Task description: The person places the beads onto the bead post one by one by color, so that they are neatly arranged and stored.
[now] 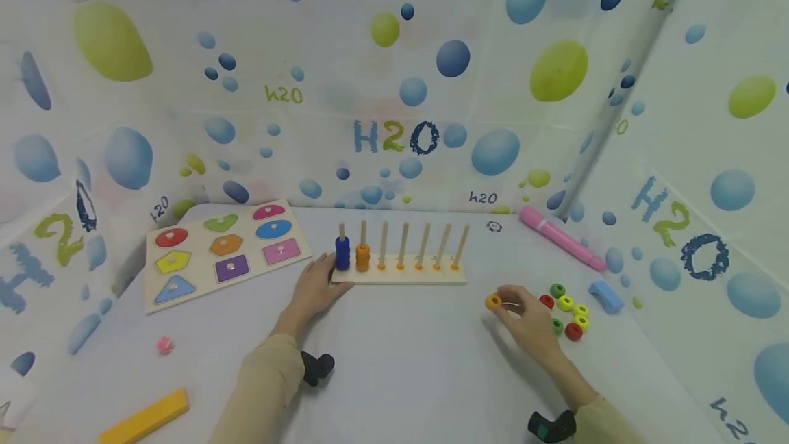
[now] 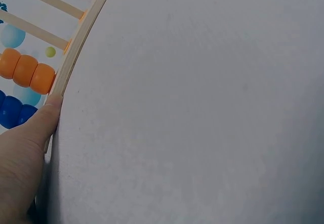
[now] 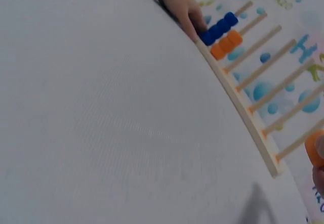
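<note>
A wooden peg board [image 1: 401, 279] with several upright pegs stands mid-table. Blue beads [image 1: 342, 254] are stacked on its leftmost peg and orange beads [image 1: 362, 258] on the peg beside it. My left hand [image 1: 316, 288] grips the board's left end, thumb along the front edge; its other fingers are partly hidden. In the left wrist view that thumb [image 2: 43, 120] lies just below the beads. My right hand [image 1: 527, 317] pinches a loose orange bead [image 1: 493, 301] between thumb and fingers, above the table to the right of the board. The right wrist view catches this bead [image 3: 315, 148] at its edge.
Loose red, yellow and green beads [image 1: 565, 303] lie beyond my right hand, near a blue block [image 1: 607, 297]. A pink marker [image 1: 562, 238] lies at the back right. At left are a shape puzzle [image 1: 200, 262], a small pink piece [image 1: 164, 345] and a yellow bar [image 1: 144, 418].
</note>
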Tool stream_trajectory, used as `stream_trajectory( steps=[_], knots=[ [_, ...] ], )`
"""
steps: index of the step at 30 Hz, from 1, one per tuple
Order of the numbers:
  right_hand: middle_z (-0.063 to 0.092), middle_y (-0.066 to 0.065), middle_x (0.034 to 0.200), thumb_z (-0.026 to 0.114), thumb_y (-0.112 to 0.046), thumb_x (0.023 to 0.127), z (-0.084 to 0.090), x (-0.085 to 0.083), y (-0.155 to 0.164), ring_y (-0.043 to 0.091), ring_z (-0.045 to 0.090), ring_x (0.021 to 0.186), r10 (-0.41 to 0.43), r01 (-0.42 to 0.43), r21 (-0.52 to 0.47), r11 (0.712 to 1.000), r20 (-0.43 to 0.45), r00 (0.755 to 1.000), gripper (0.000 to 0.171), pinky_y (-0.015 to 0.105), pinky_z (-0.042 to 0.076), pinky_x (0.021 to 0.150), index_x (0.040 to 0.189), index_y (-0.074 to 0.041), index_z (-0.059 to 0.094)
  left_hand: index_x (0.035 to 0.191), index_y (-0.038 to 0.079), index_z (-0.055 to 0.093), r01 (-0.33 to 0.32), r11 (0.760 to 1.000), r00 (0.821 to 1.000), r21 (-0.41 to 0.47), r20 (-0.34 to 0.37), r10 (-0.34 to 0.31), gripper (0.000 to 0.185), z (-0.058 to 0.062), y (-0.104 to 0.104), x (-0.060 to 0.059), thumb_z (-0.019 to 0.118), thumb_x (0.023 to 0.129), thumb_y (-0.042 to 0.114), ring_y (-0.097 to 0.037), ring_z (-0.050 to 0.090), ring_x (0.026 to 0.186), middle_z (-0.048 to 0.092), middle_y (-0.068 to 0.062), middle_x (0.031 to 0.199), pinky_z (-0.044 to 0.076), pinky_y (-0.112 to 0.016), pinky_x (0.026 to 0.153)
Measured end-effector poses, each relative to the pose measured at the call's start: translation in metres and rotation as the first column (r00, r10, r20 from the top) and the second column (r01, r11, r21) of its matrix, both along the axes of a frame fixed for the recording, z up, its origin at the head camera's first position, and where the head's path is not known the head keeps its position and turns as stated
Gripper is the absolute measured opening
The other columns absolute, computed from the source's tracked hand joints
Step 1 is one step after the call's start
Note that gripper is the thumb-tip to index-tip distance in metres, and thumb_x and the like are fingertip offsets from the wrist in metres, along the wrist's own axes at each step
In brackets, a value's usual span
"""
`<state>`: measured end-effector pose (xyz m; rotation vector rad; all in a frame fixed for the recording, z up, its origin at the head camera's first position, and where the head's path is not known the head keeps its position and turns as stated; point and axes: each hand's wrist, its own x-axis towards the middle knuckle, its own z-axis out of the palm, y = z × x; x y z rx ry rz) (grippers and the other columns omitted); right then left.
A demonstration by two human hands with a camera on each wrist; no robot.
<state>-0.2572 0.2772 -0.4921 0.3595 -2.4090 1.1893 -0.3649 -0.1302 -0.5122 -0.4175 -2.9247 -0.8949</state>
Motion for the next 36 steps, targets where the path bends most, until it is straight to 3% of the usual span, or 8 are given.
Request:
stream_trajectory(
  steps=[4, 11, 18, 23, 30, 36],
  knots=[
    [0.066, 0.009, 0.105, 0.071, -0.003, 0.083, 0.016, -0.017, -0.037, 0.023, 0.065, 0.095, 0.073, -0.074, -0.007, 0.997, -0.059, 0.996, 0.031, 0.034, 0.055, 0.08, 0.112, -0.005, 0.06, 0.144, -0.003, 0.033, -0.003, 1.0, 1.0, -0.009, 0.009, 0.004, 0.079, 0.001, 0.001, 0.001, 0.067, 0.087, 0.04, -0.035, 0.023, 0.139, 0.036, -0.022, 0.145, 0.009, -0.047, 0.115],
    [0.064, 0.025, 0.099, 0.07, 0.013, 0.077, 0.058, -0.029, -0.106, 0.037, 0.065, 0.089, 0.173, -0.183, -0.059, 0.981, -0.149, 0.974, 0.029, 0.047, 0.056, 0.076, 0.104, 0.011, 0.058, 0.144, -0.001, 0.033, -0.01, 1.0, 1.0, -0.007, 0.008, 0.01, 0.079, -0.001, -0.001, 0.001, 0.068, 0.086, 0.04, -0.035, 0.023, 0.139, 0.037, -0.021, 0.145, 0.009, -0.047, 0.115],
    [0.065, 0.012, 0.101, 0.071, 0.001, 0.082, 0.064, -0.076, -0.141, 0.023, 0.065, 0.093, 0.217, -0.228, -0.036, 0.973, -0.185, 0.958, 0.028, 0.026, 0.056, 0.078, 0.108, 0.003, 0.06, 0.144, -0.001, 0.033, -0.01, 1.0, 1.0, 0.012, 0.007, 0.01, 0.08, -0.002, -0.001, 0.001, 0.068, 0.085, 0.04, -0.035, 0.023, 0.139, 0.037, -0.021, 0.145, 0.009, -0.047, 0.115],
    [0.065, 0.011, 0.102, 0.069, -0.003, 0.085, 0.081, -0.099, -0.165, 0.021, 0.065, 0.095, 0.247, -0.255, -0.022, 0.967, -0.184, 0.952, 0.027, 0.023, 0.054, 0.08, 0.109, 0.002, 0.059, 0.144, -0.001, 0.033, -0.015, 1.0, 1.0, 0.007, 0.0, 0.015, 0.08, -0.002, -0.001, -0.001, 0.068, 0.085, 0.041, -0.034, 0.023, 0.139, 0.037, -0.02, 0.145, 0.009, -0.046, 0.116],
    [0.066, 0.012, 0.101, 0.069, 0.0, 0.084, 0.091, -0.12, -0.191, 0.02, 0.065, 0.094, 0.236, -0.239, -0.002, 0.971, -0.146, 0.961, 0.027, 0.019, 0.053, 0.08, 0.109, 0.003, 0.06, 0.145, 0.001, 0.034, -0.024, 1.0, 1.0, 0.007, 0.008, 0.024, 0.08, 0.0, 0.0, -0.002, 0.068, 0.085, 0.041, -0.033, 0.024, 0.139, 0.038, -0.02, 0.145, 0.009, -0.046, 0.116],
    [0.065, 0.012, 0.098, 0.067, 0.002, 0.084, 0.092, -0.127, -0.206, 0.021, 0.064, 0.093, 0.28, -0.274, 0.06, 0.96, -0.152, 0.948, 0.023, 0.019, 0.053, 0.079, 0.106, 0.005, 0.06, 0.144, 0.001, 0.035, -0.026, 1.0, 1.0, 0.012, 0.013, 0.026, 0.08, 0.001, 0.0, 0.001, 0.069, 0.085, 0.041, -0.033, 0.025, 0.139, 0.039, -0.019, 0.145, 0.011, -0.046, 0.115]
  ],
)
